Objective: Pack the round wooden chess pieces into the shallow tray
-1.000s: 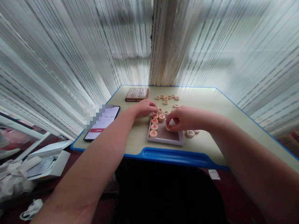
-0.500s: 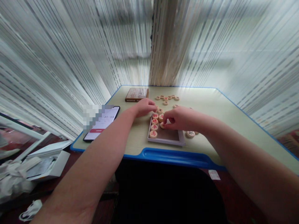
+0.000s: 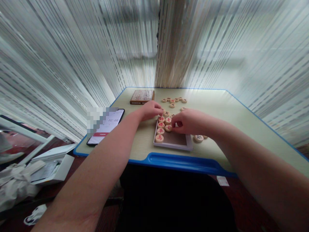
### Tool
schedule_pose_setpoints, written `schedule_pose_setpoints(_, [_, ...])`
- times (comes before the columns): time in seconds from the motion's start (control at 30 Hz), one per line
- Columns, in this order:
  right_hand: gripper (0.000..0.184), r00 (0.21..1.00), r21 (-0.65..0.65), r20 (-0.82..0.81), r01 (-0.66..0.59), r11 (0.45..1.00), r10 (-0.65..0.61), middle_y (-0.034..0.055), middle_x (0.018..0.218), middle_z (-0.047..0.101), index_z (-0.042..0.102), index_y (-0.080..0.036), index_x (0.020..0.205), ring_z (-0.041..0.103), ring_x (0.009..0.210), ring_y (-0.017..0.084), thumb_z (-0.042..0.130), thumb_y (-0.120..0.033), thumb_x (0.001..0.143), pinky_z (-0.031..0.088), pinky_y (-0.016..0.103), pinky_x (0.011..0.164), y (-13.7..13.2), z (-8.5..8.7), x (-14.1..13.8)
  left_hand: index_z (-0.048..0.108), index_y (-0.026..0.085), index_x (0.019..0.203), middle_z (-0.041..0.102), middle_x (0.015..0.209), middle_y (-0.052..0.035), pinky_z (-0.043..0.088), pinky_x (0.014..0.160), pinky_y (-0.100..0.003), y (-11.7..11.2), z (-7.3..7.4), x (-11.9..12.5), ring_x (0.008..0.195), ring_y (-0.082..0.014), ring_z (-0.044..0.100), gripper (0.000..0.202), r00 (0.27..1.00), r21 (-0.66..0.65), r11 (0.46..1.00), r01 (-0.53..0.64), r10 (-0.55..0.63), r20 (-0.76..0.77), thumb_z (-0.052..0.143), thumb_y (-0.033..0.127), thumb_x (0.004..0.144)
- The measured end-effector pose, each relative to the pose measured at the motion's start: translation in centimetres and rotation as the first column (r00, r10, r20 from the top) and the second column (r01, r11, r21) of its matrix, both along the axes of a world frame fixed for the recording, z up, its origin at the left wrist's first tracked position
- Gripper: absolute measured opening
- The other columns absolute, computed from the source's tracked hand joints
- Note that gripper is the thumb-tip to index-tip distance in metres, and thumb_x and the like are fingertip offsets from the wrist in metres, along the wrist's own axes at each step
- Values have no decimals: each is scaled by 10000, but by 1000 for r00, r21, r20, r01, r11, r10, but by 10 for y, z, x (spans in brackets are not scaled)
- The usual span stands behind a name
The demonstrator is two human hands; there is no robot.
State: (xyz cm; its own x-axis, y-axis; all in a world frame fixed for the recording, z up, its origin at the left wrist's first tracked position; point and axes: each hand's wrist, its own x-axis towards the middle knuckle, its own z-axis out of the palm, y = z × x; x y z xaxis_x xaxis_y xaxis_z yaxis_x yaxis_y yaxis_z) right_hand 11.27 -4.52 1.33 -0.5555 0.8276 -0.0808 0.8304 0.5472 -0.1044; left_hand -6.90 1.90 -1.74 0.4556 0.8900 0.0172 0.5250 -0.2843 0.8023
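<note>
A shallow white-rimmed tray (image 3: pixel 179 148) with a brown floor lies near the front of the desk. Several round wooden chess pieces (image 3: pixel 160 131) with red characters stand in two columns at its left side. My right hand (image 3: pixel 190 121) hovers over the tray's far part, fingers curled, fingertips beside a red-marked piece (image 3: pixel 168 128) in the second column. My left hand (image 3: pixel 150 111) rests at the tray's far left corner, fingers curled down next to a loose piece (image 3: pixel 166 113).
More loose pieces (image 3: pixel 174 101) lie at the back of the beige, blue-edged desk (image 3: pixel 217 106), and a dark-marked piece (image 3: pixel 198 138) sits right of the tray. A wooden box (image 3: pixel 142 97) stands at the back left, a phone (image 3: pixel 106 126) showing a timer at the left. White clutter (image 3: pixel 36 170) lies on the floor.
My right hand has carried a piece from the tray's middle to its left side, where it now lies in the second column. The phone timer went from 01:59 to 02:00.
</note>
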Motion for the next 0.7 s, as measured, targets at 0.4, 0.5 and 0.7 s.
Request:
schedule_pose_setpoints(0.4, [199,997,-21,68,-22,1000,24,16,691,656,717,-231,842,516,567,118,564,-290,730,304,242,536,0,2,0,413,169,431,278,420,71,150,480,-260,0,-1,0,458,-68,244,173,1000,-3,1000,-1,1,-2,534,216,546])
schedule_pose_setpoints(0.5, [188,998,-31,58,-37,999,39,13,678,645,708,-220,810,495,560,111,563,-273,705,301,241,536,-3,4,0,432,165,435,298,427,67,168,482,-258,0,1,0,468,-71,259,159,1000,2,1000,9,-9,-13,539,211,542])
schedule_pose_setpoints(0.7, [155,999,-5,32,-29,1000,29,11,641,620,680,-203,754,447,529,99,552,-272,700,263,241,516,-5,6,-2,475,158,457,322,439,65,179,491,-258,0,2,0,478,-74,275,162,999,-3,999,32,-32,-28,570,245,555])
